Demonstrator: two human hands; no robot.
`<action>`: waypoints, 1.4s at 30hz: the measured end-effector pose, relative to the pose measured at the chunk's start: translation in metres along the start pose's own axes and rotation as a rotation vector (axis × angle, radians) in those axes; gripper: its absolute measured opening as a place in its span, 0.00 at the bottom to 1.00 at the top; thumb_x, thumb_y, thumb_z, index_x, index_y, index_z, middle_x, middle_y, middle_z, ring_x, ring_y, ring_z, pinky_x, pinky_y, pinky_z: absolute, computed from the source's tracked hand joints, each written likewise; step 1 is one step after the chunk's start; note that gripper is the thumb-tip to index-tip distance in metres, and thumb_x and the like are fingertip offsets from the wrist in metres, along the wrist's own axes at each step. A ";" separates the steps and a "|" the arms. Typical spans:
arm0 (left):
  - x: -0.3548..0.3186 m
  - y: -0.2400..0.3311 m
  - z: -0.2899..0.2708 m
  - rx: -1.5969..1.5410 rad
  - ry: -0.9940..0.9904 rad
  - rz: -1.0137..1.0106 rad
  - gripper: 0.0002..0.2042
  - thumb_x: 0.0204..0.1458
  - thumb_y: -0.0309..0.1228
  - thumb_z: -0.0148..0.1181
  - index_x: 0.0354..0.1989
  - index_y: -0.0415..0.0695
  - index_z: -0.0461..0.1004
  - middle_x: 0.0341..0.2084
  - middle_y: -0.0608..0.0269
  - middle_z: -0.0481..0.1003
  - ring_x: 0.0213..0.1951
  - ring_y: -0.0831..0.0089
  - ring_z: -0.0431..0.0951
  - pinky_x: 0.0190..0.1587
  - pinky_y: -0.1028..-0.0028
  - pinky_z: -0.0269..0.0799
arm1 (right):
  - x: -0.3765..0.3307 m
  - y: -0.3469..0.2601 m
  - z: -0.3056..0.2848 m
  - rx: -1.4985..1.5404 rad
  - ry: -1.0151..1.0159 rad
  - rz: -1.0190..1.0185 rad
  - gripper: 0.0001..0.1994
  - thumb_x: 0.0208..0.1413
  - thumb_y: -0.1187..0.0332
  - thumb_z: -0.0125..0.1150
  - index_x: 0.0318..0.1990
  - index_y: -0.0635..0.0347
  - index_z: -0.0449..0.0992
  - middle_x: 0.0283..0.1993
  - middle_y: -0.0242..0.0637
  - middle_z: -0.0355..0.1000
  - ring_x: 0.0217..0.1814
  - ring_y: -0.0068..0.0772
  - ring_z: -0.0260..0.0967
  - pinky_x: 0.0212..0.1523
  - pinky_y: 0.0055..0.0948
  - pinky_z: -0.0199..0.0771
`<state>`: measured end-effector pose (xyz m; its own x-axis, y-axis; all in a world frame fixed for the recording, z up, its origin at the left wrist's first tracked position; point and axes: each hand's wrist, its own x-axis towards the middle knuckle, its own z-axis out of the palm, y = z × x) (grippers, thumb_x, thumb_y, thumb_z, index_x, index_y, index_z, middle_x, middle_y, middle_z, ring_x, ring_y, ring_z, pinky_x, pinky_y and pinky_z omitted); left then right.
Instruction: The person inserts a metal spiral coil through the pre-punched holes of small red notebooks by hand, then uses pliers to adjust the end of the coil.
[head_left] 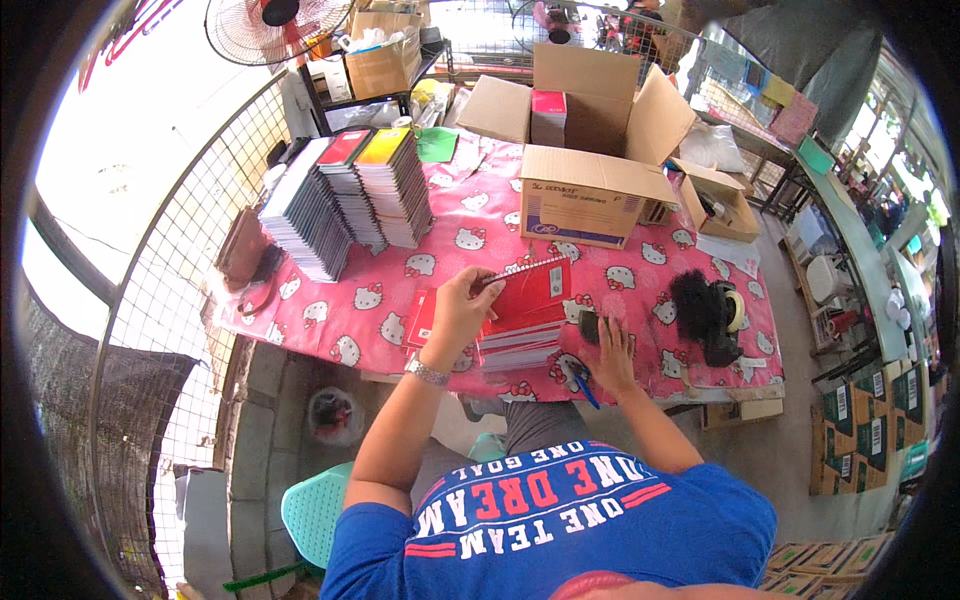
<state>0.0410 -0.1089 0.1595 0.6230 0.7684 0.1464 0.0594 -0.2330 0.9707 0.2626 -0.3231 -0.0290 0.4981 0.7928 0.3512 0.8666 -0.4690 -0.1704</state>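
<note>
In the head view, a stack of red-covered notebooks (535, 298) lies in front of me near the table's near edge. My left hand (466, 308) is closed on the spiral-bound top edge of the uppermost notebook, thumb and fingers pinching it. Another red cover (420, 318) shows partly behind my left wrist. My right hand (614, 356) rests on the tabletop to the right of the stack, fingers spread and holding nothing. Beside its fingertips lies a small dark block (589, 326). Just left of that hand is a blue-handled tool (582, 384), its exact kind unclear.
Tall notebook stacks (310, 215) stand at the table's left. An open cardboard box (575, 195) with red notebooks inside sits at the back, a smaller open box (715, 200) to its right. A tape roll (735, 310) and black bundle (700, 310) lie right on the pink patterned tablecloth (370, 295).
</note>
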 end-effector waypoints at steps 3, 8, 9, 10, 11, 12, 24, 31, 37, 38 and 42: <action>-0.010 0.000 0.010 -0.050 0.082 -0.041 0.11 0.59 0.30 0.63 0.42 0.33 0.76 0.26 0.68 0.75 0.23 0.84 0.74 0.24 0.79 0.74 | -0.064 -0.010 -0.014 0.020 -0.358 -0.083 0.39 0.53 0.53 0.65 0.69 0.60 0.58 0.70 0.52 0.55 0.70 0.60 0.54 0.67 0.61 0.53; -0.018 -0.015 0.021 0.044 0.201 0.220 0.10 0.56 0.27 0.64 0.43 0.34 0.78 0.28 0.66 0.78 0.23 0.84 0.74 0.25 0.80 0.74 | -0.049 -0.018 -0.036 0.343 -0.175 0.136 0.35 0.50 0.56 0.68 0.64 0.62 0.66 0.63 0.52 0.64 0.64 0.55 0.62 0.64 0.51 0.60; -0.021 -0.012 0.019 0.119 0.198 0.199 0.10 0.55 0.25 0.65 0.43 0.35 0.78 0.29 0.65 0.79 0.25 0.84 0.77 0.26 0.81 0.74 | -0.023 -0.034 -0.067 0.653 -0.080 0.281 0.33 0.49 0.59 0.69 0.62 0.62 0.69 0.59 0.52 0.67 0.61 0.53 0.65 0.63 0.47 0.62; -0.021 -0.011 0.019 0.121 0.195 0.206 0.10 0.55 0.25 0.65 0.43 0.35 0.78 0.29 0.65 0.79 0.25 0.84 0.77 0.26 0.81 0.74 | -0.005 -0.051 -0.091 0.656 -0.072 0.281 0.33 0.49 0.59 0.69 0.62 0.62 0.69 0.59 0.52 0.67 0.61 0.53 0.65 0.63 0.47 0.62; -0.021 -0.013 0.020 0.062 0.178 0.171 0.10 0.55 0.25 0.65 0.44 0.35 0.78 0.30 0.64 0.79 0.26 0.83 0.78 0.27 0.80 0.75 | 0.009 -0.070 -0.114 0.708 0.094 0.110 0.31 0.48 0.60 0.69 0.60 0.62 0.70 0.57 0.50 0.69 0.60 0.52 0.66 0.62 0.45 0.63; -0.021 -0.014 0.020 0.005 0.162 0.135 0.10 0.55 0.25 0.64 0.44 0.35 0.78 0.30 0.64 0.79 0.28 0.82 0.79 0.27 0.80 0.75 | 0.021 -0.088 -0.132 0.753 0.260 -0.064 0.29 0.48 0.62 0.69 0.59 0.63 0.72 0.55 0.49 0.71 0.58 0.51 0.67 0.61 0.42 0.64; -0.034 -0.005 0.019 0.217 0.304 0.439 0.12 0.50 0.19 0.63 0.45 0.39 0.79 0.34 0.55 0.79 0.31 0.67 0.81 0.33 0.73 0.76 | 0.054 -0.142 -0.177 1.012 -0.204 -0.171 0.24 0.55 0.68 0.63 0.59 0.65 0.72 0.53 0.39 0.72 0.53 0.33 0.70 0.55 0.32 0.69; -0.013 -0.057 -0.020 0.048 0.561 0.410 0.12 0.53 0.21 0.62 0.47 0.40 0.78 0.36 0.54 0.79 0.36 0.67 0.80 0.37 0.72 0.75 | 0.059 -0.121 -0.161 1.357 -0.194 0.041 0.20 0.60 0.68 0.60 0.58 0.64 0.73 0.54 0.39 0.72 0.54 0.26 0.70 0.55 0.27 0.68; -0.038 -0.173 -0.077 0.104 0.671 -0.099 0.10 0.53 0.26 0.63 0.44 0.38 0.79 0.38 0.53 0.80 0.36 0.65 0.81 0.40 0.68 0.75 | 0.005 -0.023 -0.030 0.836 -0.072 0.107 0.26 0.51 0.64 0.66 0.58 0.58 0.73 0.50 0.44 0.73 0.54 0.43 0.71 0.58 0.38 0.68; -0.044 -0.182 -0.079 0.354 0.663 -0.112 0.10 0.53 0.28 0.65 0.42 0.38 0.80 0.39 0.52 0.81 0.37 0.65 0.81 0.42 0.67 0.75 | -0.009 -0.022 -0.019 0.585 -0.080 -0.023 0.26 0.50 0.62 0.67 0.57 0.59 0.73 0.48 0.45 0.73 0.53 0.47 0.70 0.58 0.41 0.68; -0.054 -0.181 -0.076 0.555 0.626 -0.170 0.11 0.51 0.31 0.66 0.42 0.41 0.80 0.38 0.51 0.80 0.40 0.61 0.80 0.47 0.64 0.73 | -0.031 -0.023 -0.002 0.135 -0.089 -0.047 0.25 0.49 0.59 0.67 0.53 0.59 0.75 0.45 0.47 0.72 0.51 0.55 0.69 0.56 0.47 0.68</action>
<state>-0.0624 -0.0629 -0.0100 0.0347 0.9692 0.2439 0.5881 -0.2171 0.7791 0.2270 -0.3373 -0.0343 0.4522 0.8470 0.2794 0.8822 -0.3786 -0.2800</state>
